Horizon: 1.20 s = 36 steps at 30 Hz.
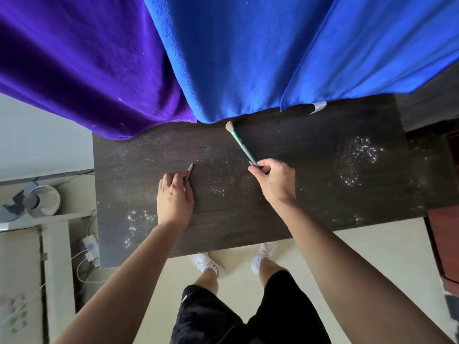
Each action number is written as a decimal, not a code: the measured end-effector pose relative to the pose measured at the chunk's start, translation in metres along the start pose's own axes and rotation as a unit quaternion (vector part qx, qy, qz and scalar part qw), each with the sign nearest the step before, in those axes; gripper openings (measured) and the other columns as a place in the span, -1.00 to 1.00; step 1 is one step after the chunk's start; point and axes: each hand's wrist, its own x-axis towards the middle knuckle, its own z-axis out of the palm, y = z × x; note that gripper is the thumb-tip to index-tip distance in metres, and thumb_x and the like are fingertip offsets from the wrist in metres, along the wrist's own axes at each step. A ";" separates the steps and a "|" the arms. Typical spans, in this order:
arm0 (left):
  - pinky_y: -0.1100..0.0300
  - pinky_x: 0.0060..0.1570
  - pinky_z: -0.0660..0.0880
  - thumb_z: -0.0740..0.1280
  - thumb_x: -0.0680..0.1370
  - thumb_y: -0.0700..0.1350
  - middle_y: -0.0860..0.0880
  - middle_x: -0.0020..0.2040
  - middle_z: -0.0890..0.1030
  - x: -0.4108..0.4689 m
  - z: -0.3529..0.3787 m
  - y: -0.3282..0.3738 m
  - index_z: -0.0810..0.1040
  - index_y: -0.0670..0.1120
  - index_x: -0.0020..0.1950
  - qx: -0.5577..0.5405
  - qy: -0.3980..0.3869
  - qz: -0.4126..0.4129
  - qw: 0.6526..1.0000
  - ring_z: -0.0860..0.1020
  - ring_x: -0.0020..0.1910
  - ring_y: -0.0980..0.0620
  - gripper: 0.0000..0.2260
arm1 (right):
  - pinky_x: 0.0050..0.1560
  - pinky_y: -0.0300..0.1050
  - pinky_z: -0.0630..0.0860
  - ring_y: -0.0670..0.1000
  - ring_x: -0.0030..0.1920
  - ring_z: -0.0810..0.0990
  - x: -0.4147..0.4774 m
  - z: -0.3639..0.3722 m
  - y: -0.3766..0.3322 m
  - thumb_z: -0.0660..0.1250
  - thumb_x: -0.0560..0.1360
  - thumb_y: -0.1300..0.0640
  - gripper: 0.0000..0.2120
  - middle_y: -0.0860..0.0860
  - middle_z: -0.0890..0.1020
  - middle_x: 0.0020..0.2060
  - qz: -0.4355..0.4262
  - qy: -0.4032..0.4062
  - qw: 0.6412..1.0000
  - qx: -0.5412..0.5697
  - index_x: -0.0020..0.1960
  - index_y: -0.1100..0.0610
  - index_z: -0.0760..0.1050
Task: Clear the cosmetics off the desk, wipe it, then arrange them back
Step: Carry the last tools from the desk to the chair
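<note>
While both of my hands are over the dark desk (310,199), the green-handled makeup brush (241,144) reaches up and away from my right hand (274,181), which sits at its near end. Its long axis runs on a diagonal, handle end toward me and to the right, pale bristle head pointing to the far left, just beside the hem of the blue cloth (248,58) hanging over the back of the desk. My right fingers are curled tight round the tail of the handle; I cannot tell whether the bristles touch the wood. To the left, well apart from the brush, my left hand (175,193) pinches a slim pinkish stick (189,171), mostly hidden under my fingers, its tip poking out away from me and slightly rightward, low against the desk. Bright specks (357,157) are scattered over the wood on both sides of my hands. A purple cloth (74,60) hangs beside the blue one.
</note>
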 end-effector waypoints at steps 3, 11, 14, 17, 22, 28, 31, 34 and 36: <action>-0.08 0.10 0.43 0.31 0.58 -0.25 -0.27 0.06 0.55 0.002 -0.001 0.000 0.56 -0.23 0.22 0.003 -0.009 -0.005 1.000 0.51 0.07 -0.29 -0.78 | -0.03 -0.12 0.47 0.09 -0.11 0.65 0.006 -0.003 0.000 0.50 0.50 0.00 -0.74 0.10 0.72 -0.15 -0.006 -0.046 0.998 -0.037 0.02 0.19 0.69; -0.07 -0.01 0.49 0.34 0.58 -0.19 -0.17 -0.04 0.57 -0.013 -0.011 0.016 0.59 -0.18 0.12 -0.025 0.025 0.013 0.999 0.54 -0.03 -0.22 -0.86 | -0.02 -0.03 0.35 0.24 0.00 0.58 -0.009 -0.008 -0.003 0.34 0.62 0.05 -0.72 0.25 0.64 -0.05 -0.069 -0.090 0.989 -0.096 0.04 0.29 0.62; -0.03 -0.04 0.50 0.37 0.56 -0.22 -0.11 -0.07 0.58 -0.018 -0.024 0.029 0.60 -0.15 0.12 -0.048 0.069 0.042 0.996 0.55 -0.06 -0.18 -0.85 | -0.10 -0.10 0.35 0.19 -0.09 0.61 -0.022 -0.022 -0.001 0.38 0.60 0.03 -0.73 0.17 0.69 -0.16 -0.081 -0.060 0.994 -0.036 0.02 0.25 0.65; 0.16 -0.05 0.39 0.37 0.56 -0.19 -0.03 -0.10 0.57 -0.022 -0.042 0.047 0.59 -0.07 0.10 -0.074 0.111 0.058 0.989 0.54 -0.08 -0.10 -0.87 | -0.16 -0.21 0.30 0.09 -0.20 0.56 -0.030 -0.047 -0.008 0.41 0.58 0.00 -0.74 0.12 0.66 -0.21 -0.089 0.001 0.996 0.015 -0.01 0.22 0.67; 0.16 -0.02 0.37 0.37 0.56 -0.20 -0.04 -0.09 0.57 -0.030 -0.080 0.087 0.59 -0.09 0.13 -0.118 0.147 0.098 0.977 0.54 -0.06 -0.10 -0.84 | -0.08 -0.08 0.48 0.03 -0.24 0.58 -0.037 -0.103 -0.032 0.46 0.54 0.00 -0.77 -0.02 0.61 -0.28 -0.118 0.108 0.984 0.078 -0.05 0.19 0.67; 0.10 -0.05 0.46 0.40 0.55 -0.22 0.01 -0.12 0.55 -0.042 -0.127 0.136 0.61 -0.10 0.12 -0.194 0.177 0.206 0.943 0.56 -0.14 -0.05 -0.85 | -0.10 -0.10 0.48 -0.02 -0.26 0.57 -0.075 -0.163 -0.052 0.45 0.53 -0.05 -0.79 -0.03 0.63 -0.28 -0.124 0.218 0.962 0.106 -0.06 0.10 0.67; 0.10 -0.10 0.48 0.40 0.54 -0.26 0.03 -0.12 0.53 -0.054 -0.133 0.159 0.62 -0.10 0.09 -0.253 0.152 0.264 0.918 0.51 -0.20 0.09 -0.85 | -0.09 -0.12 0.52 -0.03 -0.25 0.60 -0.120 -0.183 -0.043 0.45 0.53 -0.04 -0.83 -0.06 0.64 -0.30 -0.085 0.275 0.947 0.143 -0.08 0.07 0.66; 0.14 -0.09 0.48 0.41 0.53 -0.28 0.03 -0.11 0.52 -0.081 -0.127 0.184 0.62 -0.12 0.10 -0.286 0.097 0.313 0.900 0.53 -0.23 0.06 -0.84 | -0.12 -0.10 0.50 0.02 -0.27 0.59 -0.176 -0.196 -0.020 0.41 0.55 -0.05 -0.81 -0.04 0.60 -0.35 -0.023 0.312 0.936 0.163 -0.18 0.02 0.60; 0.18 -0.09 0.47 0.41 0.53 -0.30 0.01 -0.11 0.53 -0.112 -0.123 0.201 0.62 -0.15 0.10 -0.295 0.063 0.352 0.886 0.55 -0.23 0.03 -0.83 | -0.18 -0.20 0.46 -0.01 -0.29 0.57 -0.215 -0.207 -0.001 0.40 0.56 -0.08 -0.78 -0.05 0.59 -0.36 0.006 0.334 0.926 0.174 -0.22 -0.03 0.57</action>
